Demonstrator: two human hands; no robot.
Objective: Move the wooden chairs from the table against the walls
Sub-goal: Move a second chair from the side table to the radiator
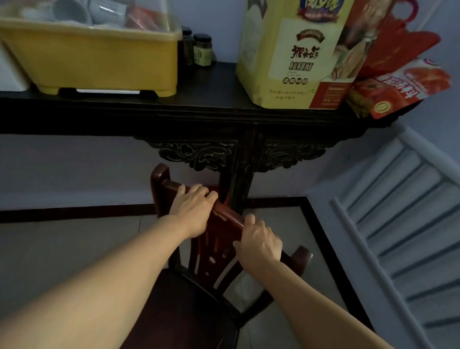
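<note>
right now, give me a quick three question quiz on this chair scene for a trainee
1. True or false: both hands grip the top rail of the chair.
2. Which thing stands on the dark table at its left end? A) yellow tub B) kettle C) lamp
3. Fill in: the two small dark jars stand between the tub and the yellow ____.

Key
1. True: the left hand and the right hand both curl over the rail.
2. A: the yellow tub, with white cups inside.
3. box
</note>
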